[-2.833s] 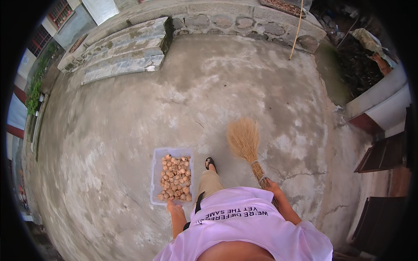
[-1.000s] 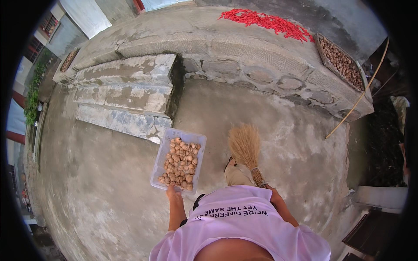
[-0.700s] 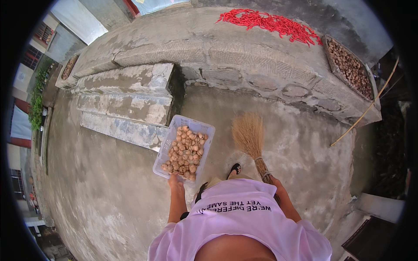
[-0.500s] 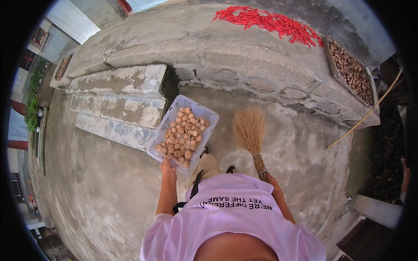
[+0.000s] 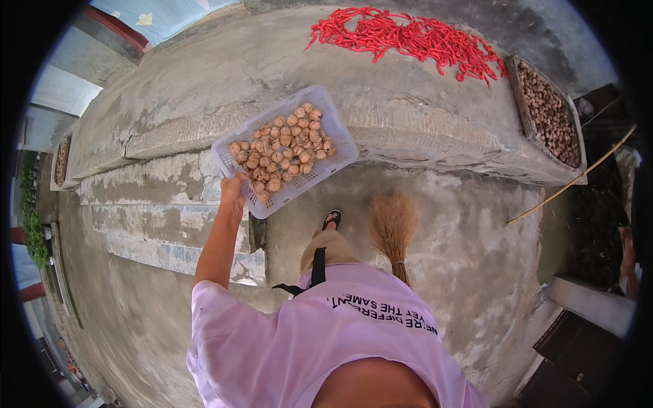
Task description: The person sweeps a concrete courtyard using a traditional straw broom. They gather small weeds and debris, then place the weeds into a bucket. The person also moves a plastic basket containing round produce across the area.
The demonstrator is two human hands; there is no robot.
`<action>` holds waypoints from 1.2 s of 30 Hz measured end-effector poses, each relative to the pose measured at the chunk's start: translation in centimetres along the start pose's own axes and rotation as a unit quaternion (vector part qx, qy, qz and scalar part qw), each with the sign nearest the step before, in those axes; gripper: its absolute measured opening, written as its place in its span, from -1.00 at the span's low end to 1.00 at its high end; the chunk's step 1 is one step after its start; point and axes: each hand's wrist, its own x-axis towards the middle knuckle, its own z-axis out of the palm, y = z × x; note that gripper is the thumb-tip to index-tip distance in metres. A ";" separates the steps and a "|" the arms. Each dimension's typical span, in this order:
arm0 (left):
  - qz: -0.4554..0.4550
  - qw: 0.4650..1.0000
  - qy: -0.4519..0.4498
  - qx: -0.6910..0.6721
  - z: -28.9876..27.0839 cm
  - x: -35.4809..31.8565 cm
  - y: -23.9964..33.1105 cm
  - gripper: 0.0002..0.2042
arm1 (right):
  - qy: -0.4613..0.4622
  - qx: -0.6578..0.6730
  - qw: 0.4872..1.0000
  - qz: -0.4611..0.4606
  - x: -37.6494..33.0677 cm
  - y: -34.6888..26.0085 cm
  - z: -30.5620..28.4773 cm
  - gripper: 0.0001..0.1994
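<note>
My left hand [image 5: 233, 188] grips the near left rim of a pale plastic basket [image 5: 336, 121] with slotted walls. Many walnuts [image 5: 286, 146] lie heaped inside it. The basket is held out in front of me at arm's length, and in the picture it overlaps the edge of the stone ledge. Lower right of it is a straw broom [image 5: 393, 224], bristles pointing away from me; the top of its handle disappears behind my shirt. My right hand is hidden behind my body.
A raised concrete ledge [image 5: 204, 78] crosses ahead, with stone steps [image 5: 156, 217] at left. Red chili peppers [image 5: 408, 41] are spread on it. A walnut-filled tray [image 5: 581, 153] stands at its right end, beside a long bamboo pole [image 5: 571, 175]. Another tray [image 5: 61, 163] sits far left.
My left arm has stretched forward, bringing the basket up toward the ledge and turning it. The ledge and steps look nearer. My right hand has gone from view behind my shirt.
</note>
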 end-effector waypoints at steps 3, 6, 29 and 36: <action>-0.020 0.998 -0.016 0.054 3.1 6.7 4.7 -0.68 | 0.021 0.015 0.999 0.032 -0.9 -3.0 1.9 -0.38; 0.010 0.992 -0.029 0.119 3.6 14.7 8.0 -0.69 | 0.021 0.022 0.998 0.051 -0.2 -5.6 3.5 -0.38; 0.430 0.661 0.108 0.605 8.0 26.3 6.6 -0.47 | 0.023 0.072 0.991 0.111 -0.2 -9.9 7.9 -0.36; 0.513 0.709 -0.054 0.480 16.1 17.7 3.9 -0.55 | 0.092 0.150 0.983 0.047 -2.0 -6.2 6.2 -0.35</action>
